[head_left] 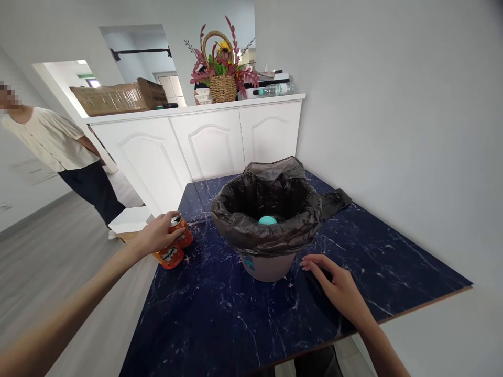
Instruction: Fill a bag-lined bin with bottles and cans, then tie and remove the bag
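At the table's left edge, my left hand [159, 234] reaches over two orange soda cans. Its fingers and thumb close round the top of the rear soda can [186, 238], which has a silver lid. The front soda can [171, 256] stands under my palm, partly covered. My right hand [334, 285] rests on the dark blue table, holding nothing, with its fingers stretched forward beside the bin. Between my hands stands a greyish trash bin [271, 267] lined with a black garbage bag [271, 238]. Something round and turquoise [268, 220] shows inside it.
A white-and-brown box [131, 220] sits left of the cans. The marbled table [220, 330] meets a wall at right. Behind are a white cabinet [212, 141], a cardboard box [118, 97], a flower basket [223, 89] and a bottle [275, 90]. Another person [55, 136] stands at left.
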`<state>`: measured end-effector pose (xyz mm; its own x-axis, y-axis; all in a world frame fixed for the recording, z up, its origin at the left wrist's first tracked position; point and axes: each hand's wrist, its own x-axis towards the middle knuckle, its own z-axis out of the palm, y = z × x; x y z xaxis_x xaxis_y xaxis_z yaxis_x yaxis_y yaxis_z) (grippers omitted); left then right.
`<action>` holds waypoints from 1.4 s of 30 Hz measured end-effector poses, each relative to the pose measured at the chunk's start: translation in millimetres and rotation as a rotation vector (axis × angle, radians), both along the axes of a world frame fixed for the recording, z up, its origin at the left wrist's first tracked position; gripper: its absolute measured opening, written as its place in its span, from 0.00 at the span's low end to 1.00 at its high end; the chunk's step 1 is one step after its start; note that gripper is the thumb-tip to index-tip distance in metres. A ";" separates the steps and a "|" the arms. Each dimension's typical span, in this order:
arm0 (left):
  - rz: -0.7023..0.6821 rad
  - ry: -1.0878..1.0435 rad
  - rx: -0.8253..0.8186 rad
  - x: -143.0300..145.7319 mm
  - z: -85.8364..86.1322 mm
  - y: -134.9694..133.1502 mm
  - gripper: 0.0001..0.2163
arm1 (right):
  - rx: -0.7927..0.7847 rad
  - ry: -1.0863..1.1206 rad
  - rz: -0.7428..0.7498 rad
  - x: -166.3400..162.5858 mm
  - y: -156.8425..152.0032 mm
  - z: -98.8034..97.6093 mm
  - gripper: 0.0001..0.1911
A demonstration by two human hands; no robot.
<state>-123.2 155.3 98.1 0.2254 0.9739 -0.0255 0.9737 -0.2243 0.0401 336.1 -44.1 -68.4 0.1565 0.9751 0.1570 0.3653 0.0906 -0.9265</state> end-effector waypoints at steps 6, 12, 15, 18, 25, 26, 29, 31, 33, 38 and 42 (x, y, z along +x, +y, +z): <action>-0.026 -0.114 0.193 22.3 16.8 -13.5 0.40 | 0.036 -0.009 -0.001 -0.4 0.9 1.2 0.19; -0.193 -0.554 0.846 73.6 72.4 -45.8 0.39 | 0.043 -0.011 -0.002 0.3 1.7 0.4 0.18; -0.443 -0.739 0.893 103.3 95.6 -63.2 0.37 | 0.033 -0.006 -0.007 0.2 1.9 0.4 0.18; -0.590 -0.748 0.769 130.9 105.6 -80.5 0.35 | 0.035 0.005 -0.009 -0.3 2.5 0.6 0.18; -0.633 -0.477 0.479 161.3 102.7 -103.5 0.33 | 0.067 0.003 -0.012 -1.1 3.3 2.5 0.17; -0.608 -0.475 0.465 160.0 101.8 -104.4 0.33 | 0.065 0.001 -0.010 -1.2 3.2 3.3 0.17; -0.500 -0.501 0.488 148.2 98.7 -104.5 0.32 | 0.066 -0.003 -0.005 -1.5 3.0 5.1 0.17; -0.393 -0.497 0.515 134.7 95.2 -101.7 0.31 | 0.074 -0.002 -0.013 -1.6 3.2 5.5 0.17; -0.238 -0.448 0.521 116.3 89.0 -94.8 0.31 | 0.077 -0.003 -0.017 -1.6 3.5 5.6 0.16; -0.111 -0.186 0.380 47.7 51.8 -60.0 0.44 | 0.076 -0.003 -0.020 -1.8 3.7 5.8 0.17; -0.044 -0.093 0.110 -5.9 9.5 -43.1 0.44 | 0.079 -0.006 -0.025 -2.0 3.7 5.6 0.17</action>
<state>-129.1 112.2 107.7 0.2642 0.9589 0.1038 0.9561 -0.2745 0.1025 334.0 -40.3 -62.7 0.1796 0.9555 0.2341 0.3739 0.1538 -0.9146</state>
